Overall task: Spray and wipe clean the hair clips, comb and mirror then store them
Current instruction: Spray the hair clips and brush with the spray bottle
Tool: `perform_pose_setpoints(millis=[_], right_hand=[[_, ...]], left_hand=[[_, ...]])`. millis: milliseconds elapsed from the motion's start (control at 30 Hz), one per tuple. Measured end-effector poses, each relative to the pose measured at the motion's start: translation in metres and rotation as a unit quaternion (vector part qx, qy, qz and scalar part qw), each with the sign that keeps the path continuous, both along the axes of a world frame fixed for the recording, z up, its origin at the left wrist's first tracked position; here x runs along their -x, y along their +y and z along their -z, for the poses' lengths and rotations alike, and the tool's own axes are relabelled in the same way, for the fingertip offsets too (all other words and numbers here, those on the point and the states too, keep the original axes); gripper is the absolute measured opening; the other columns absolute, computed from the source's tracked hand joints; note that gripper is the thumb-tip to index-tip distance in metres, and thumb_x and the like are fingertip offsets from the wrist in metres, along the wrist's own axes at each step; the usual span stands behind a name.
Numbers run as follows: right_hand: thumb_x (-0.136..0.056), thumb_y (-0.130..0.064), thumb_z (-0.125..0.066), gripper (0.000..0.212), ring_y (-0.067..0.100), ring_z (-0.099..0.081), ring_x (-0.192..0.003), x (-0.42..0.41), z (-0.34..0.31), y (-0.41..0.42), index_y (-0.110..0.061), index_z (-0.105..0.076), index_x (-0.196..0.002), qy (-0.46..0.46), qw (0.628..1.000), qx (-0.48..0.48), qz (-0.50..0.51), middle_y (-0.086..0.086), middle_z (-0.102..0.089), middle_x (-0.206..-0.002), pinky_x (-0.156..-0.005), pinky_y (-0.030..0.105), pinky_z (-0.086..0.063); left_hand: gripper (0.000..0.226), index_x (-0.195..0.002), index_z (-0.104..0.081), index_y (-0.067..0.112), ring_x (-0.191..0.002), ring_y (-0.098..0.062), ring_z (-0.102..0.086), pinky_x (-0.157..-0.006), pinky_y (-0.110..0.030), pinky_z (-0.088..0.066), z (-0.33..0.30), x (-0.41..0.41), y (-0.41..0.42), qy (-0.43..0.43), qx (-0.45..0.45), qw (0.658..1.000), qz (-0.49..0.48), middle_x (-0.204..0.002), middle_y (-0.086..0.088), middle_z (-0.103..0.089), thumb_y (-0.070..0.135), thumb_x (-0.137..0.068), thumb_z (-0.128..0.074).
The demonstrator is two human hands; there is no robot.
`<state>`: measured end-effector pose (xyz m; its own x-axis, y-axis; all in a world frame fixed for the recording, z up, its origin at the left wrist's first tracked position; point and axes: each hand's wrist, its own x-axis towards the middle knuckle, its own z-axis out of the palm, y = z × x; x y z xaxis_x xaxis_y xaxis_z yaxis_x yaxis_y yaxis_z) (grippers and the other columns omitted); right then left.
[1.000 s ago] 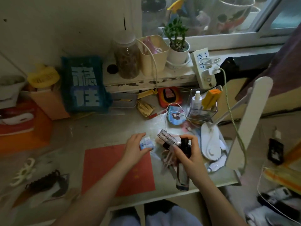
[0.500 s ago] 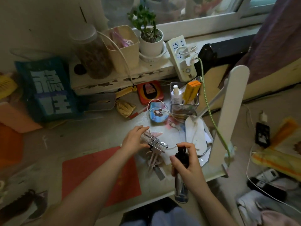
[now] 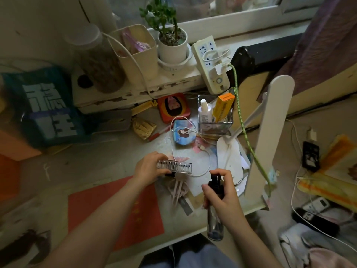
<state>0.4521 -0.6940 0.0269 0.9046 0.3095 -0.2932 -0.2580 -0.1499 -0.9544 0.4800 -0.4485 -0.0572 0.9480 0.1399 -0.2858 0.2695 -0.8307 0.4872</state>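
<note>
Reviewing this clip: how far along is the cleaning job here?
Early. Nothing looks wiped or stored. In hand: left hand holds a clear hair clip; right hand grips the spray bottle, a finger on its nozzle. Left: wiping, the pink clips on the desk, storing.

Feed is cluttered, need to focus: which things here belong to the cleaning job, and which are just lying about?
Job: clear hair clip in left hand; spray bottle in right hand.

Lying about: plant, power strip, lamp, red paper.

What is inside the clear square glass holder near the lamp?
The glass holder holds a white spray bottle and an orange box. Its bottom is too blurred to tell.
</note>
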Motion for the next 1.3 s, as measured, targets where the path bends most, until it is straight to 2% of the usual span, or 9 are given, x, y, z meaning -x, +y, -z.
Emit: perform_pose_setpoints(millis=[133,267,467,600,700,867,1033,1167,1300], right_hand=[[-0.089,-0.006,-0.060,0.030,0.022,-0.057,-0.052,-0.005,-0.003,0.006,-0.022,-0.044,-0.108,-0.007,1.000,0.002,-0.013,0.011,-0.055,-0.066,-0.054,0.032,-0.052],[-0.089,-0.007,-0.060,0.030,0.023,-0.056,-0.051,-0.009,-0.006,0.012,-0.023,-0.044,-0.108,-0.022,1.000,-0.005,-0.021,0.005,-0.055,-0.063,-0.053,0.033,-0.051],[-0.088,-0.013,-0.062,0.031,0.025,-0.058,-0.056,-0.017,-0.015,0.031,-0.034,-0.046,-0.104,-0.056,0.997,-0.012,-0.050,0.015,-0.055,-0.074,-0.057,0.043,-0.053],[-0.083,-0.024,-0.065,0.029,0.021,-0.058,-0.059,-0.027,-0.032,0.057,-0.033,-0.047,-0.105,-0.086,0.994,-0.035,-0.064,0.015,-0.054,-0.080,-0.056,0.037,-0.053],[-0.087,-0.008,-0.063,0.031,0.023,-0.057,-0.053,-0.036,-0.048,0.080,-0.025,-0.046,-0.107,-0.114,0.988,-0.066,-0.085,0.019,-0.053,-0.073,-0.052,0.034,-0.051],[-0.088,-0.008,-0.062,0.031,0.025,-0.057,-0.055,-0.051,-0.092,0.126,-0.022,-0.044,-0.109,-0.163,0.969,-0.120,-0.138,0.010,-0.056,-0.072,-0.055,0.038,-0.051],[-0.088,-0.013,-0.062,0.031,0.021,-0.063,-0.059,-0.061,-0.139,0.161,-0.023,-0.043,-0.111,-0.233,0.945,-0.145,-0.176,0.002,-0.061,-0.076,-0.057,0.033,-0.056],[-0.090,-0.013,-0.060,0.031,0.016,-0.063,-0.060,-0.063,-0.168,0.179,-0.025,-0.042,-0.111,-0.269,0.927,-0.171,-0.197,-0.010,-0.064,-0.080,-0.056,0.027,-0.054],[-0.088,-0.013,-0.060,0.029,0.017,-0.063,-0.060,-0.065,-0.195,0.191,-0.025,-0.043,-0.108,-0.298,0.910,-0.206,-0.204,-0.003,-0.064,-0.083,-0.054,0.026,-0.053]], left_hand=[[0.048,-0.119,-0.061,0.025,-0.100,-0.015,-0.056,-0.080,-0.033,-0.048,0.001,0.008,0.006,0.015,-0.015,1.000,0.008,-0.110,0.004,-0.061,0.031,-0.073,-0.076],[0.045,-0.113,-0.066,0.023,-0.098,-0.014,-0.059,-0.085,-0.033,-0.049,-0.003,0.019,0.013,-0.011,0.051,0.997,-0.064,-0.106,0.006,-0.065,0.020,-0.069,-0.078],[0.042,-0.106,-0.068,0.021,-0.092,-0.010,-0.060,-0.075,-0.008,-0.041,-0.040,0.026,0.029,-0.109,0.149,0.968,-0.170,-0.098,0.006,-0.065,0.012,-0.067,-0.081],[0.040,-0.107,-0.067,0.021,-0.091,-0.007,-0.056,-0.073,-0.009,-0.042,-0.090,0.026,0.050,-0.178,0.130,0.958,-0.183,-0.099,0.008,-0.061,0.014,-0.070,-0.080],[0.041,-0.106,-0.065,0.023,-0.089,-0.001,-0.057,-0.070,-0.008,-0.047,-0.133,0.030,0.069,-0.234,0.117,0.945,-0.196,-0.098,0.012,-0.059,0.015,-0.069,-0.080],[0.045,-0.109,-0.062,0.026,-0.095,-0.003,-0.058,-0.071,-0.010,-0.050,-0.196,0.036,0.101,-0.307,0.104,0.919,-0.225,-0.105,0.013,-0.060,0.017,-0.069,-0.080],[0.044,-0.113,-0.062,0.022,-0.085,0.007,-0.054,-0.063,-0.002,-0.045,-0.255,0.044,0.117,-0.382,0.080,0.885,-0.254,-0.101,0.016,-0.056,0.015,-0.072,-0.078],[0.044,-0.111,-0.062,0.024,-0.092,0.004,-0.056,-0.069,-0.002,-0.045,-0.286,0.051,0.128,-0.427,0.063,0.867,-0.248,-0.105,0.011,-0.060,0.017,-0.071,-0.079],[0.043,-0.110,-0.062,0.023,-0.087,0.008,-0.054,-0.067,0.001,-0.042,-0.314,0.056,0.133,-0.456,0.037,0.853,-0.251,-0.105,0.011,-0.059,0.019,-0.070,-0.079]])
